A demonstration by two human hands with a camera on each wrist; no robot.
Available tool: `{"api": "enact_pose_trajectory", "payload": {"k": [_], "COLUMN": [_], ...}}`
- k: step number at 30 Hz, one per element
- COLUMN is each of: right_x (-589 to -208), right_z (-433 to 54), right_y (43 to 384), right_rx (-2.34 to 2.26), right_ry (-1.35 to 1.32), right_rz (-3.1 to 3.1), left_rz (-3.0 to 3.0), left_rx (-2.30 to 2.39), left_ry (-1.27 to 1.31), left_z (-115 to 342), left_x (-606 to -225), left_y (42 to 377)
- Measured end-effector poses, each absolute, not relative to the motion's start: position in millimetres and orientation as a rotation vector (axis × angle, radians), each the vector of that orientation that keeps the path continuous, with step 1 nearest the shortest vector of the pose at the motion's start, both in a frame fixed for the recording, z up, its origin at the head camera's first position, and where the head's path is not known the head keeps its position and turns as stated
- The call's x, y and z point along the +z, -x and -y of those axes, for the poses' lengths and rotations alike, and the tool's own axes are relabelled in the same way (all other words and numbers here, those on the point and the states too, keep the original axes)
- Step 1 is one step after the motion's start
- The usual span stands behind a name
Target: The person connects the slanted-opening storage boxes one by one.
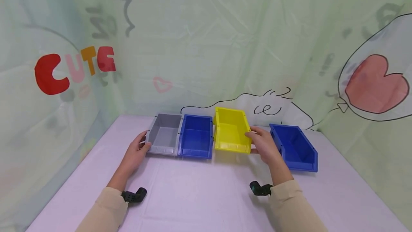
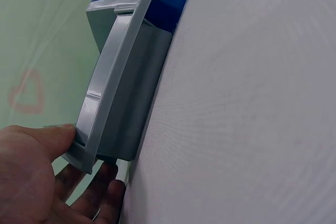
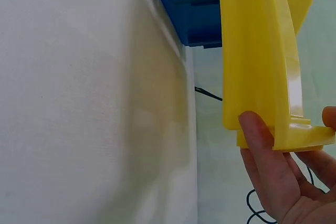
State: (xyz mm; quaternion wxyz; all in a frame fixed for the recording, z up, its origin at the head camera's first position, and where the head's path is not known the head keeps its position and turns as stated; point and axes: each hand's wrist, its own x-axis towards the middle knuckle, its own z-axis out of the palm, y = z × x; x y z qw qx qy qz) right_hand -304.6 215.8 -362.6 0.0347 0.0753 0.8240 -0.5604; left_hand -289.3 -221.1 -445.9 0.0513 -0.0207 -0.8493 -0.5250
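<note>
In the head view my left hand (image 1: 135, 154) grips the left side of a grey plastic storage bin (image 1: 165, 137). Its thumb lies on the rim, with the other fingers around the outer wall. Right beside the grey bin stands a blue bin (image 1: 196, 139), side by side with it. My right hand (image 1: 264, 144) holds a yellow bin (image 1: 232, 130) by its right side, thumb over the rim. The right wrist view shows the yellow bin (image 3: 252, 61) lifted off the table, with fingers beneath it and a shadow on the cloth.
A second blue bin (image 1: 294, 148) sits at an angle to the right, close to my right forearm. Behind the bins hangs a printed curtain (image 1: 193, 46) along the back edge of the white-covered table (image 1: 193, 196). Thin dark cord (image 3: 252, 211) shows in the right wrist view.
</note>
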Motion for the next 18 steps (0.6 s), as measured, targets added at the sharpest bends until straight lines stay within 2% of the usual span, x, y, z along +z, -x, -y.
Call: {"api": "enact_pose_trajectory", "payload": {"k": [10, 18], "right_x": [-358.3, -360.5], "right_z": [-212.8, -210.1], "right_y": [304.1, 300.1], "right_rx": [-1.652, -1.411], "right_ry": [-0.159, -0.062], "right_rz": [-2.592, -2.782], "left_rz": [2.575, 2.579], "left_rx": [-1.606, -1.607], "left_ry": [0.057, 0.055], "left_z": [219.3, 219.9], "left_x": [-445.2, -446.2], "left_y": [289.8, 289.3]}}
